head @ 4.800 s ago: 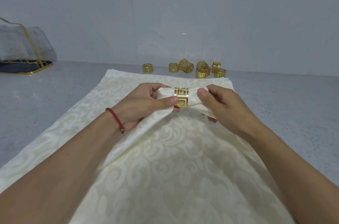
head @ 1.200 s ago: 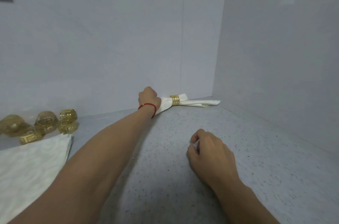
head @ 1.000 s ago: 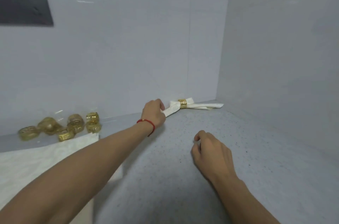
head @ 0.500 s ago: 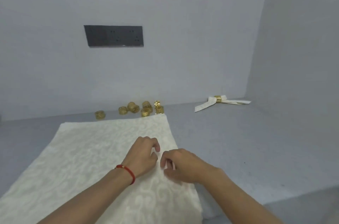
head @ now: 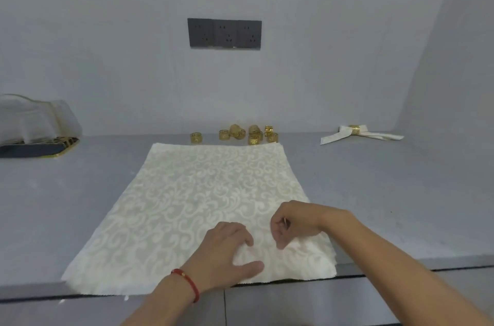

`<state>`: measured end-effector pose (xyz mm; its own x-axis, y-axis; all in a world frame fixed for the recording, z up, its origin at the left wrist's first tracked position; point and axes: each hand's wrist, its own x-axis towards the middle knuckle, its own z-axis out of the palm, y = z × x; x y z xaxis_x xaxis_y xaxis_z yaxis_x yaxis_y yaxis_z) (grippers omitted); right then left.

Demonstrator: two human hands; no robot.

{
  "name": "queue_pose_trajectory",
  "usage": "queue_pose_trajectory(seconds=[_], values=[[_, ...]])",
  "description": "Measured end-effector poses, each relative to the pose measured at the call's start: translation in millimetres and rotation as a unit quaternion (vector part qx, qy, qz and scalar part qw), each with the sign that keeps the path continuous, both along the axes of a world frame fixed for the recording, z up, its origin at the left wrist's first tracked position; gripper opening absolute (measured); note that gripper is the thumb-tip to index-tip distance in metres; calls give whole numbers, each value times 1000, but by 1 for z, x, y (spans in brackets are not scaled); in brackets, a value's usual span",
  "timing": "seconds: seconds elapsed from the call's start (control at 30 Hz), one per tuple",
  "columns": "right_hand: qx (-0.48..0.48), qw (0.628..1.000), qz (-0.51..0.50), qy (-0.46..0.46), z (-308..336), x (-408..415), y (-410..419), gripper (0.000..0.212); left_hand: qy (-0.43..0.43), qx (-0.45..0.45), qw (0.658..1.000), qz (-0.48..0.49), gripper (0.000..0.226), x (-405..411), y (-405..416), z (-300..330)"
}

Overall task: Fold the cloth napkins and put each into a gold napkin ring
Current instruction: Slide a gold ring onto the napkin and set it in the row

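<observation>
A cream patterned napkin (head: pixel 203 192) lies flat on the grey counter (head: pixel 387 192), its near edge at the counter's front. My left hand (head: pixel 227 253), with a red cord on the wrist, rests on its near right part, cloth bunched between thumb and fingers. My right hand (head: pixel 294 221) is just to the right, fingers curled, pinching the same raised cloth. Several loose gold napkin rings (head: pixel 240 134) stand by the back wall. A folded napkin in a gold ring (head: pixel 357 132) lies at the far right.
A clear bag with gold trim on a dark tray (head: pixel 34 136) sits at the far left. A dark socket panel (head: pixel 224 33) is on the back wall. A side wall closes the right end of the counter.
My left hand let go of the ringed napkin at the far right and came back. Both hands now sit lower on the flat napkin's near right part, gripping its cloth.
</observation>
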<state>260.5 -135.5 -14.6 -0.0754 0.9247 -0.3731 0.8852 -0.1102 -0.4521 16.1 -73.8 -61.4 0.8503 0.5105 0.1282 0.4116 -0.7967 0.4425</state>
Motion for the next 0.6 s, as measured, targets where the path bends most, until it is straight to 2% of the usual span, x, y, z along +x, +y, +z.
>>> queue_pose_trajectory(seconds=[0.1,0.3,0.33,0.4,0.47,0.5,0.6], values=[[-12,1000,5,-20,-1,2,4,9,22,26,999,-14,55,-2,1,-1],[26,999,4,-20,6,5,11,19,70,36,996,-38,67,-3,4,6],[41,999,-4,-18,7,4,12,18,80,27,996,-31,63,-3,6,6],[86,996,-24,-1,4,1,15,17,75,13,997,-12,42,-1,12,9],[138,989,-47,24,-4,0,18,14,45,-3,999,6,14,0,19,11],[148,987,-53,22,-6,2,18,16,27,-22,999,14,9,-1,23,11],[117,992,-52,-7,-11,25,14,41,-47,-61,996,52,27,-7,22,9]])
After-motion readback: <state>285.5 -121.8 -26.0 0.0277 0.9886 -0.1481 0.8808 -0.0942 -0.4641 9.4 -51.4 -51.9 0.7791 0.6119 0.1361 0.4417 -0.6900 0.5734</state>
